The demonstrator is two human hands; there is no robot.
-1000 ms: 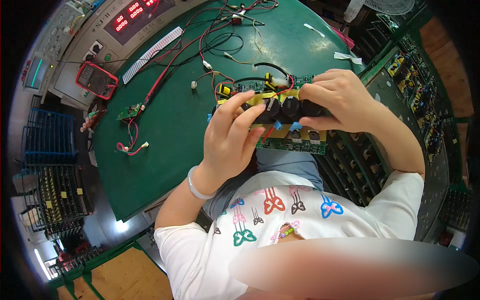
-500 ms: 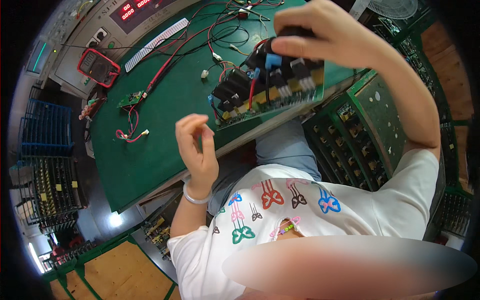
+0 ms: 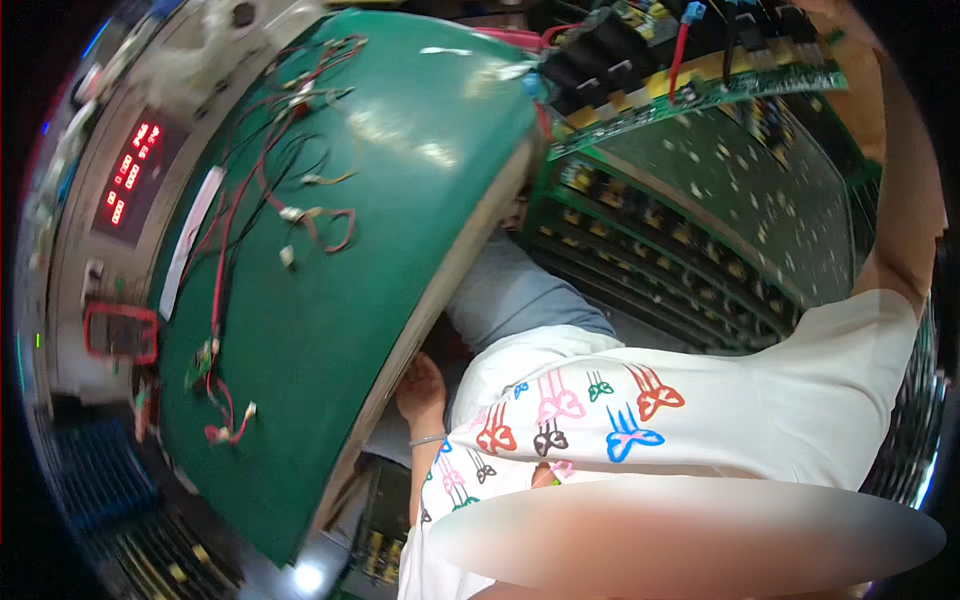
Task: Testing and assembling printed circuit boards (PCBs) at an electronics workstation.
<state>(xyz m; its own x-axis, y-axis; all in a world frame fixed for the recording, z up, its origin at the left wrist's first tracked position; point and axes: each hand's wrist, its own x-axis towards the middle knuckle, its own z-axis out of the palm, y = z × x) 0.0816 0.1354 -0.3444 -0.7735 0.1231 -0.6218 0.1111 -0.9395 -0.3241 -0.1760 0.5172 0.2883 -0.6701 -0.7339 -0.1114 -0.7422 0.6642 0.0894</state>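
Note:
A green circuit board (image 3: 700,102) with tall black components and red and black leads is held up at the upper right, beyond the table's edge. My right hand (image 3: 838,14) grips it at the picture's top edge, most of its fingers cut off or hidden. Down by the near edge of the green table (image 3: 340,400), my left hand (image 3: 422,388) hangs empty with loosely bent fingers, a bracelet at the wrist.
Under the raised board stands a green rack (image 3: 640,235) holding rows of circuit boards. Red and black cables (image 3: 262,170), a small board (image 3: 200,362) and a red multimeter (image 3: 120,333) lie along the table's far side, before an instrument with red digits (image 3: 135,180).
The view has turned toward the right. My right hand has carried the circuit board off the table to the right, over the rack. My left hand has dropped beside the table edge.

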